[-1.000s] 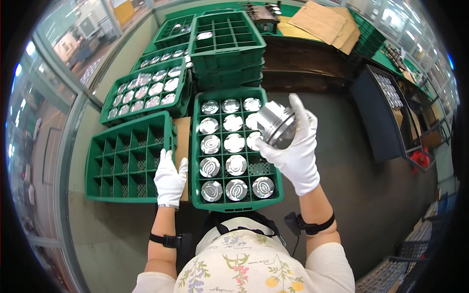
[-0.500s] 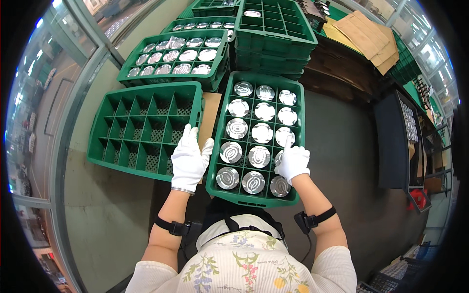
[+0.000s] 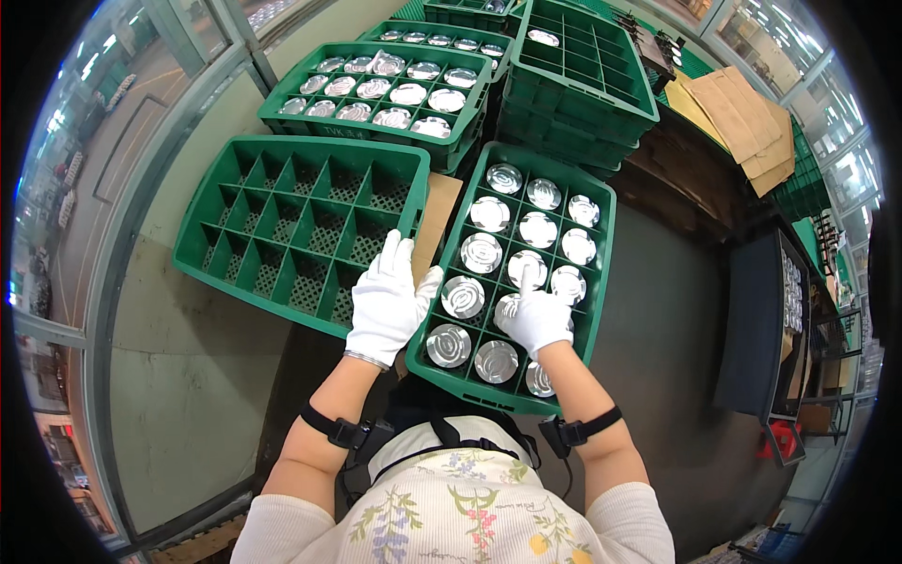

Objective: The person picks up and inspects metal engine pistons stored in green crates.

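A green divided crate (image 3: 601,315) in front of me carries a round silver metal part (image 3: 495,361) in each visible compartment. My right hand (image 3: 537,321), in a white glove, is over its middle column. The index finger points out onto a silver part and the other fingers are bent; nothing shows in its grip. To the left, a second green crate (image 3: 303,139) has bare mesh-bottomed compartments. My left hand (image 3: 390,303), also gloved, rests by this crate's near right corner, fingers stretched and thumb apart, between the two crates.
Behind stand stacked green crates (image 3: 573,108), the top one with a single silver part. Another crate of silver parts (image 3: 409,94) is at the back left. Brown cardboard (image 3: 738,117) lies at the back right, above a dark cabinet (image 3: 752,315). A glass-panelled wall (image 3: 249,113) borders the left.
My right hand has shifted from the right column of parts to the middle column. My left hand keeps its place by the left crate. The whole view has turned slightly.
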`<action>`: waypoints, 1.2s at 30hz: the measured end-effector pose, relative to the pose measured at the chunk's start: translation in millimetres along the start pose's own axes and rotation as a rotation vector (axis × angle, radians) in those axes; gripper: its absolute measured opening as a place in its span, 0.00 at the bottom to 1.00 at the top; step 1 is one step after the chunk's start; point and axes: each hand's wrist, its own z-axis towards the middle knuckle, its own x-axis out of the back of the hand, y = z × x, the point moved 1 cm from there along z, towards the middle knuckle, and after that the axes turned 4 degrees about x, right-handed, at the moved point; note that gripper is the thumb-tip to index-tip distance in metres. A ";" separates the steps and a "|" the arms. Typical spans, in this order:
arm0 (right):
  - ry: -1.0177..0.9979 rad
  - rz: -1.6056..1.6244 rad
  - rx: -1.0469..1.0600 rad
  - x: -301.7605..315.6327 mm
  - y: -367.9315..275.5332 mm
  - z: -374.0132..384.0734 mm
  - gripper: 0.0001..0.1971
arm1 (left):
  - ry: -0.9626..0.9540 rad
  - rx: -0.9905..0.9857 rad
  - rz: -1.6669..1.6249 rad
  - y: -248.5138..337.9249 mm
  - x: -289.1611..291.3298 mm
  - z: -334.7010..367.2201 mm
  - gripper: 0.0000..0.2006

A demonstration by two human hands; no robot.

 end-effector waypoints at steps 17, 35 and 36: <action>0.458 0.089 0.228 49.6 -10.2 -49.0 0.58 | 0.195 -0.070 0.047 -0.3 9.7 6.5 0.26; 1.401 0.283 0.914 141.2 -100.8 -118.5 0.55 | -0.161 -0.300 -0.978 45.7 184.4 35.4 0.30; 1.402 0.288 0.908 145.3 -104.0 -119.3 0.55 | -0.162 -0.305 -0.981 42.9 190.1 37.2 0.30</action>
